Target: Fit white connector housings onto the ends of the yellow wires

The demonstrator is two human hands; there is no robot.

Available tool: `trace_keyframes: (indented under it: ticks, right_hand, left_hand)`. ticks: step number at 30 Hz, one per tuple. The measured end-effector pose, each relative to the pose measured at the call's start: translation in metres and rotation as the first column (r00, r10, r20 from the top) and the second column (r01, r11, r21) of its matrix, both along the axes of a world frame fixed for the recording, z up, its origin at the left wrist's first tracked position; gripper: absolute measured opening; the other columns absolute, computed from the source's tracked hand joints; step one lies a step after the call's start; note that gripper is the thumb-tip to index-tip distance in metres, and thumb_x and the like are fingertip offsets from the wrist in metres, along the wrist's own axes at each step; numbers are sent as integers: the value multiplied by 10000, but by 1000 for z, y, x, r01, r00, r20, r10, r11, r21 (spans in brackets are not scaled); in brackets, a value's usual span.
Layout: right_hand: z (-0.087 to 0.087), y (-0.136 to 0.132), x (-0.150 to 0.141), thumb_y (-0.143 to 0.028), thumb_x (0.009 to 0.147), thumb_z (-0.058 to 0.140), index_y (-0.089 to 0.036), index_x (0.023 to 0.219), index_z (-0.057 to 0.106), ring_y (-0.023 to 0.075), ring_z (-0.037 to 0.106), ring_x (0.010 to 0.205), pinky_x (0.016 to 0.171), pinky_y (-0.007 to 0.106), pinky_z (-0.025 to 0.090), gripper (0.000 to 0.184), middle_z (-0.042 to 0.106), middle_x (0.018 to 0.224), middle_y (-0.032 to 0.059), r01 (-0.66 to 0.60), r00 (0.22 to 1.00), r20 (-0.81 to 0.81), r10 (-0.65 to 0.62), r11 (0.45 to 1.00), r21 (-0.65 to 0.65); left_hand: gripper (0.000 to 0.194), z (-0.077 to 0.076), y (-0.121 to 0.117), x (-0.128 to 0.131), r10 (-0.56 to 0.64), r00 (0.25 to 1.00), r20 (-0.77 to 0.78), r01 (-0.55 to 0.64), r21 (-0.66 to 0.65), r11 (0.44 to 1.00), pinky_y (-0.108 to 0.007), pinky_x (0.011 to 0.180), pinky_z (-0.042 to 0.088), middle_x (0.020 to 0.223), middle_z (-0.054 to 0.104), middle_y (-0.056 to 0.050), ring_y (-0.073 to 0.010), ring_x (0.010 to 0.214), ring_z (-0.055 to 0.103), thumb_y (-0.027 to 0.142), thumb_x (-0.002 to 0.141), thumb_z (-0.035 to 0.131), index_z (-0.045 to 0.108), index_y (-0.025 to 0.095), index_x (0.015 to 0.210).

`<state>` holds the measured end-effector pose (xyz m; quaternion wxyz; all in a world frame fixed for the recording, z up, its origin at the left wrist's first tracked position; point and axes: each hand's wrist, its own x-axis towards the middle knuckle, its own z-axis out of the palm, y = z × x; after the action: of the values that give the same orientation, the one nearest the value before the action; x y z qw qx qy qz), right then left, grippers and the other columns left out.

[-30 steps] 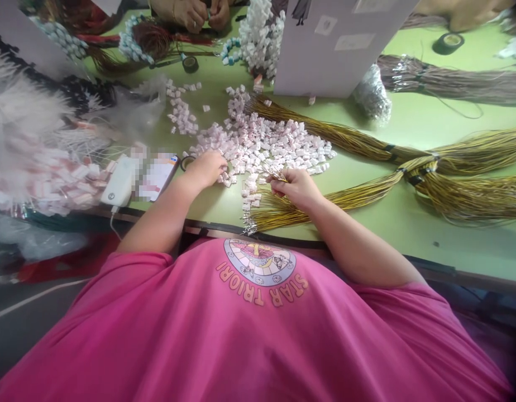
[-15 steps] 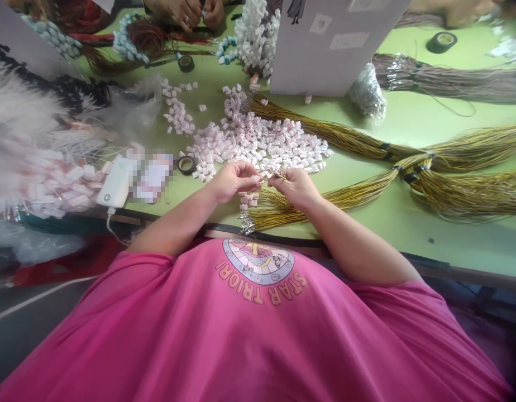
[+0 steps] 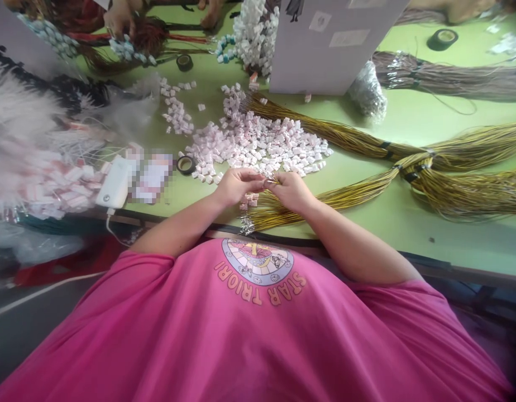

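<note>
My right hand is closed on the ends of several yellow-and-dark wires, whose silvery tips poke out toward the left. Fingertips of my left hand are pinched together and meet those tips; whatever lies between them is too small and hidden to make out. Just beyond both hands spreads a heap of small white-and-pink connector housings. Below the hands, a few more housings sit beside a wire bundle with metal terminals at its left end.
Tied yellow wire bundles stretch across the green table to the right. A black tape roll, a phone and a white power bank lie left. Behind stands a grey panel. A co-worker's hand is at the far side.
My left hand has moved slightly right and down, and its fingertips now meet the wire tips at my right hand. The co-worker's hands across the table have moved apart.
</note>
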<state>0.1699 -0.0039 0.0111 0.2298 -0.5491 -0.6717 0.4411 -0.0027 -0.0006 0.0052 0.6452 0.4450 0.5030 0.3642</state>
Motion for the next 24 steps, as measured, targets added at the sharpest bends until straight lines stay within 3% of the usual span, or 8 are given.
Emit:
trace_keyframes:
  ticks: [5,9,17,24]
  right_hand:
    - [-4,1,2,-379,761,558,-153,610,562,110,407,573,567,263,325,271,473,550,-13,3,1000,4,-3,1000,23]
    - [-7,2,2,-371,759,543,-133,705,621,129,440,637,608,272,352,256,523,630,6,-20,1000,3,20,1000,9]
    - [-11,0,0,-341,753,548,-146,692,620,145,484,671,671,287,385,216,577,671,15,-59,998,11,59,998,9]
    - [-9,3,2,-401,756,555,-149,678,585,121,431,620,593,274,348,266,499,618,-9,-14,1000,-18,13,999,-47]
  left_hand:
    - [210,1,-1,4,48,998,-31,-48,-7,999,-314,745,526,683,668,-11,-108,649,629,187,592,822,680,112,728]
    - [178,-2,-2,1,-8,998,-66,9,12,1000,-314,721,519,721,673,-26,-112,658,628,175,626,801,686,118,749]
    - [185,-12,-1,-5,-70,991,-110,80,85,993,-295,690,519,717,676,-33,-118,660,634,225,651,787,689,118,766]
    - [190,-1,-2,-1,-12,1000,-19,11,-49,999,-324,712,526,669,660,-16,-110,615,627,150,596,817,676,110,717]
